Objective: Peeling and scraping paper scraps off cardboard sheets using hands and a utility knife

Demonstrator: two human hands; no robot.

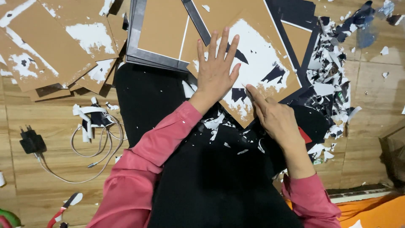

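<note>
Head view, looking down on lap. A brown board (261, 63) is laid tilted across the dark lap cloth (156, 97), w/ its lower corner pointing toward the body. The left hand (217, 69) is pressed flat on the board's left half, fingers spread & open, nothing gripped. The right hand (274, 118) is set at the board's lower right edge; index finger is extended w/ its tip on the torn white patch, other fingers curled. Whether a tool is held cannot be told. Board surface: matte brown, rigid, rectangular, partly covered by ragged white paper residue w/ a few black flakes. White & black scraps (329, 71) are piled just right of the board, on wood-grain floor (50, 126). Similar stripped boards (50, 46) are stacked upper left. A black charger (31, 141) w/ coiled white cable (99, 145) is seen at left, well apart from both hands. Sleeves are pink.
</note>
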